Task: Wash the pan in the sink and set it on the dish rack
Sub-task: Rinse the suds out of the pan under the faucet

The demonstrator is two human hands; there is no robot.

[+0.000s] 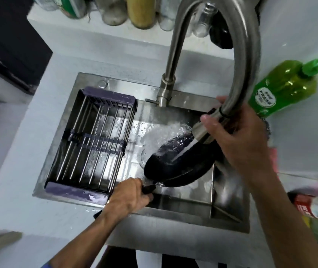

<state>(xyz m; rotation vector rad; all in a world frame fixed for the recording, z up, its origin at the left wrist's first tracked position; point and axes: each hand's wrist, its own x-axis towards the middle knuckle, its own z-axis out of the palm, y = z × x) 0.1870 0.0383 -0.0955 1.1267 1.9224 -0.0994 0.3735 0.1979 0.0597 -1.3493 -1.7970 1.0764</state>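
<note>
A black pan [179, 163] is tilted over the steel sink [189, 202], and water sprays onto its upper part. My left hand [130, 196] grips the pan's black handle at the sink's front edge. My right hand [239, 138] holds the spray head of the tall curved faucet [204, 130], aiming it at the pan. A purple-framed dish rack [94, 144] with metal bars spans the left half of the sink and holds nothing.
A green dish soap bottle [282, 88] stands on the counter to the right of the faucet. Jars and bottles [140, 12] line the back ledge. Packets [316, 207] lie at the right edge. White counter surrounds the sink.
</note>
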